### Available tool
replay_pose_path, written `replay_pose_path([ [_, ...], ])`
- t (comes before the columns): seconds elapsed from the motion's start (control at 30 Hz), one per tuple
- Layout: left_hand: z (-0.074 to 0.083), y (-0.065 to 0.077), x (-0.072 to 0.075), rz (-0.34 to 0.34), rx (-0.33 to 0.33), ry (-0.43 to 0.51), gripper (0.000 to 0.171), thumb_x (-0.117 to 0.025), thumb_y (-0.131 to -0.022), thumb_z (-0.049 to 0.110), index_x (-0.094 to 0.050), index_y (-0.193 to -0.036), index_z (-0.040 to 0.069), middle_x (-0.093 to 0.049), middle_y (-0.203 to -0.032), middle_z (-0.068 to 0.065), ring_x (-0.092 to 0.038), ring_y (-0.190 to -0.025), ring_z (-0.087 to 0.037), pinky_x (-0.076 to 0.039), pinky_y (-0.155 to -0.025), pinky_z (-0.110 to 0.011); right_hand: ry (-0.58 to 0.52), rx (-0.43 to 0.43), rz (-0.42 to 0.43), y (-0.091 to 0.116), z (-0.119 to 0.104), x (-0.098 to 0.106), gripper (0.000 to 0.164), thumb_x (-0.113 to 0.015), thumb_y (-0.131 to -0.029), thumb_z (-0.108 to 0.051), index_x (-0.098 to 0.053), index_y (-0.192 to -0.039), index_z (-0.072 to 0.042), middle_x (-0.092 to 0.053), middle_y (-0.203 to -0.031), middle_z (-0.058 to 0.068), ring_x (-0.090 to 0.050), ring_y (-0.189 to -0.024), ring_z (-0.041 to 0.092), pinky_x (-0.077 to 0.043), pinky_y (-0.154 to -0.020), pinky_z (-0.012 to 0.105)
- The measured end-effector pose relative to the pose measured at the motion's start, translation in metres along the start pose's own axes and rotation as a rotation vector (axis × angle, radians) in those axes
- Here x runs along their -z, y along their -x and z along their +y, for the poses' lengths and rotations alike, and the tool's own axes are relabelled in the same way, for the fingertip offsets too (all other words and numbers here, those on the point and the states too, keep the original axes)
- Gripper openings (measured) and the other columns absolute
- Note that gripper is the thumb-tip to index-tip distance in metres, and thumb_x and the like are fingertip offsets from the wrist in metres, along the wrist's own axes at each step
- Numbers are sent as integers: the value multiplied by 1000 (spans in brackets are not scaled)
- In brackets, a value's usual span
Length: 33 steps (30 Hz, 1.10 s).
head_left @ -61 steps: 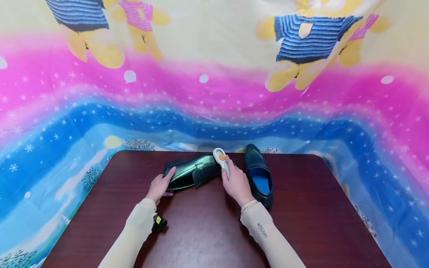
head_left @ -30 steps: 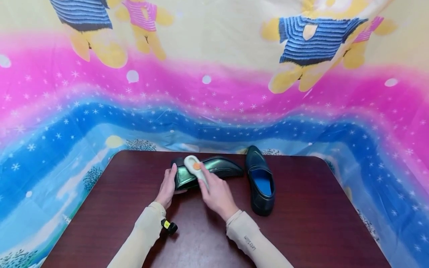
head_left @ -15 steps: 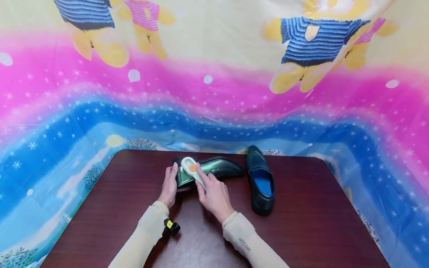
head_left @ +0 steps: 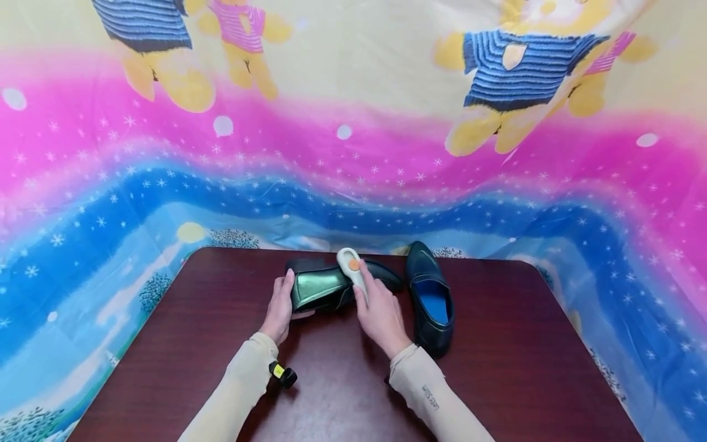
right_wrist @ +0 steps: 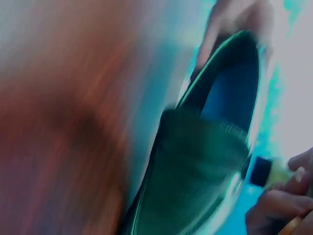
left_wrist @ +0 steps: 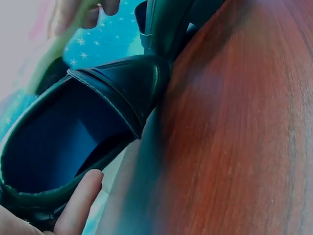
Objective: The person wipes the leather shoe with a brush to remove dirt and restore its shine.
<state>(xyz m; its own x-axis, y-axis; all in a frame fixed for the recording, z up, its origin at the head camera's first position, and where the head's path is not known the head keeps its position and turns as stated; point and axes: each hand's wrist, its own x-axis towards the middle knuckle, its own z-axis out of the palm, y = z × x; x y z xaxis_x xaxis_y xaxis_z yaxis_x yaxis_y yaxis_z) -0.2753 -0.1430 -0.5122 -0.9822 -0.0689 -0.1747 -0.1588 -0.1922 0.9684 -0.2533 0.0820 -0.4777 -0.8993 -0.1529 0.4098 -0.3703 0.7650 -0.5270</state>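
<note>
A dark, shiny loafer (head_left: 320, 287) is tipped onto its side near the table's far edge, toe to the right. My left hand (head_left: 278, 307) grips it at the heel; one finger (left_wrist: 80, 200) lies along the outside of the opening in the left wrist view. My right hand (head_left: 383, 310) holds a pale-handled shoe brush (head_left: 348, 260) with an orange spot against the loafer's upper side, around the strap. Dark bristles (right_wrist: 260, 171) show beside the shoe in the blurred right wrist view. The second loafer (head_left: 422, 264), blue inside, stands upright just right of my right hand.
The reddish-brown table (head_left: 513, 344) has rounded far corners. A printed curtain (head_left: 353, 184) with bears and snowflakes hangs close behind its far edge and along both sides. A small black camera (head_left: 283, 374) is strapped to my left wrist.
Over two seconds the brush went left from the loafer's toe end to near the heel, then back right to the strap. The loafer has rolled further onto its side, and my left hand shifted slightly right.
</note>
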Motion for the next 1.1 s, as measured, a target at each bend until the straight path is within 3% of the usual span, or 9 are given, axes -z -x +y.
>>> replay_pose_path([
  [0.07, 1, 0, 0, 0, 4, -2, 67, -38, -104, 68, -36, -137, 10, -60, -117, -16, -71, -89, -18, -60, -85, -58, -24, 72, -29, 4, -11, -2, 56, -54, -109, -28, -37, -162, -23, -64, -98, 7, -50, -62, 15, -44, -57, 32],
  [0.2, 3, 1, 0, 7, 13, -2, 65, -37, -105, 65, -36, -138, 9, -59, -119, -15, -70, -88, -15, -62, -82, -54, 16, 231, -79, 13, -27, -14, 58, -52, -109, -29, -33, -164, -27, -60, -95, 1, -43, -56, 11, -40, -54, 25],
  [0.3, 3, 1, 1, -2, 24, 2, 65, -36, -106, 64, -36, -138, 7, -56, -123, -16, -70, -89, -16, -63, -80, -50, 50, 278, -101, 19, -31, -23, 59, -55, -108, -29, -34, -163, -29, -53, -89, -1, -34, -51, 8, -33, -49, 22],
  [0.43, 1, 2, 2, -3, 33, 16, 67, -36, -105, 66, -36, -137, 7, -57, -124, -17, -72, -90, -17, -63, -80, -50, 103, 296, -73, 21, -29, -30, 57, -58, -107, -29, -39, -161, -30, -54, -86, -1, -33, -49, 8, -33, -47, 23],
  [0.57, -1, 3, 2, 2, 41, 28, 65, -37, -105, 65, -37, -136, 8, -59, -119, -16, -72, -88, -18, -61, -82, -56, 153, 241, -14, 18, -17, -27, 54, -58, -106, -31, -43, -159, -30, -57, -85, 0, -35, -48, 9, -32, -45, 25],
  [0.73, 0, 3, 2, -22, 37, 44, 66, -39, -104, 66, -36, -136, 9, -60, -118, -17, -72, -91, -20, -57, -89, -62, 174, 59, 66, 9, 5, -13, 55, -61, -105, -30, -46, -157, -30, -60, -85, 4, -36, -48, 15, -32, -44, 30],
  [0.87, 2, 3, 2, -9, 29, 40, 65, -38, -104, 67, -36, -135, 10, -60, -118, -16, -72, -91, -19, -56, -89, -63, 181, -19, 30, 3, 13, -5, 56, -57, -107, -33, -40, -161, -29, -62, -88, 6, -39, -49, 16, -35, -46, 30],
  [1.0, 2, 3, 2, -6, 40, 35, 65, -38, -104, 67, -36, -135, 10, -59, -118, -16, -71, -91, -19, -56, -90, -63, 135, -76, -3, 1, 7, -4, 56, -52, -109, -34, -37, -162, -25, -63, -92, 9, -41, -50, 16, -37, -47, 31],
  [1.1, 1, 4, 1, -5, 42, 36, 66, -39, -104, 67, -36, -135, 9, -59, -120, -18, -71, -92, -20, -57, -89, -63, 88, -41, 0, 3, -3, -7, 54, -51, -110, -33, -38, -162, -25, -63, -93, 8, -42, -51, 16, -37, -48, 32],
])
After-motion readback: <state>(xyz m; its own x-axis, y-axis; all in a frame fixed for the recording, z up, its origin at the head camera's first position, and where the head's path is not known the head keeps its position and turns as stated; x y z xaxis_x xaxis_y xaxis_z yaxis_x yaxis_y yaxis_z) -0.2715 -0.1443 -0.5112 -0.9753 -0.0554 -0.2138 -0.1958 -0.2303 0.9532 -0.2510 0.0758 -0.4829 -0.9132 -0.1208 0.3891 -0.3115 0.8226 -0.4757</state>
